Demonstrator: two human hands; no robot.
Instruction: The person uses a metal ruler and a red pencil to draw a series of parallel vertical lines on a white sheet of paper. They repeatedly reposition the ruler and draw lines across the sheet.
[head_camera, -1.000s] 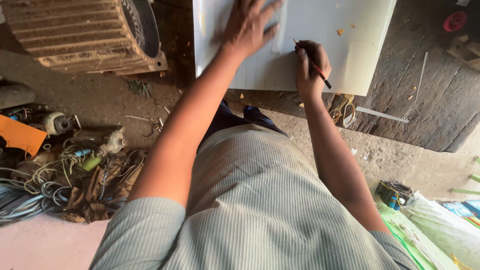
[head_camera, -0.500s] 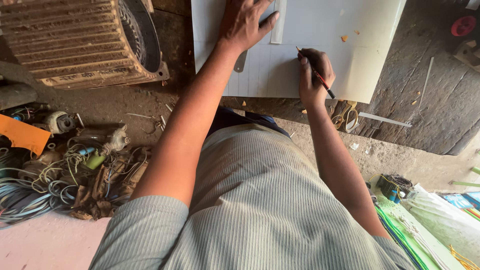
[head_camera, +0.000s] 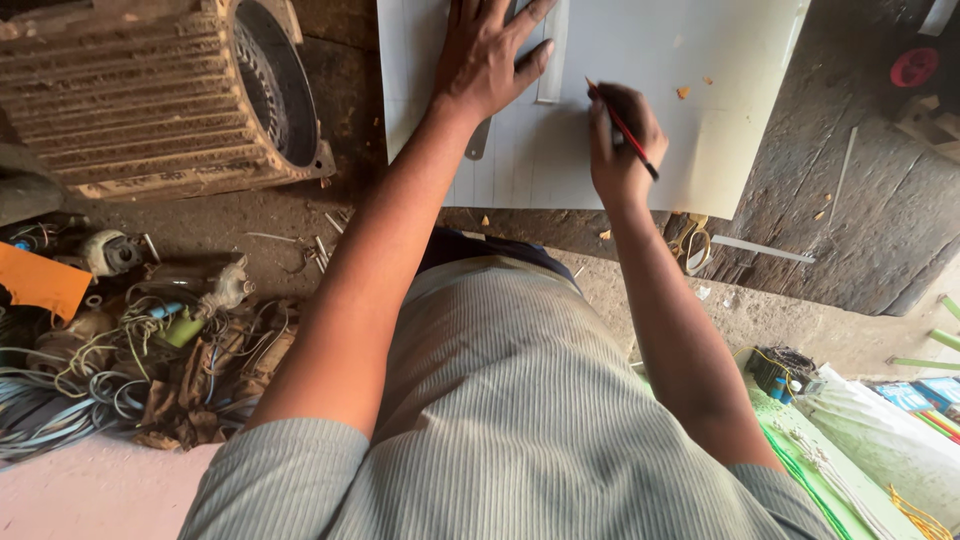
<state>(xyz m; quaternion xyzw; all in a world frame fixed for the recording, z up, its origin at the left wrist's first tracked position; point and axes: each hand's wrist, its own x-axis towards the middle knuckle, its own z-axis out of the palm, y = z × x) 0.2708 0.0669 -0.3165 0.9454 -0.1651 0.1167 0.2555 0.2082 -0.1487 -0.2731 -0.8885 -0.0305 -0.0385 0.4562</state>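
On white sheet (head_camera: 720, 110), right hand (head_camera: 620, 140) with pencil (head_camera: 622, 130)

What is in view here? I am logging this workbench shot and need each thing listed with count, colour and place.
white sheet: one, white, top centre on the wooden bench, faint ruled lines at its left part
metal ruler: one, silvery, on the sheet under the left hand
pencil: one, red, in the right hand, tip on the sheet
motor housing: one, rusty brown, finned, top left
tangle of wires: one heap, blue, green and brown, lower left
scissors: one pair, yellowish handles, at the bench edge below the sheet
left hand: flat on the ruler
right hand: gripping the pencil
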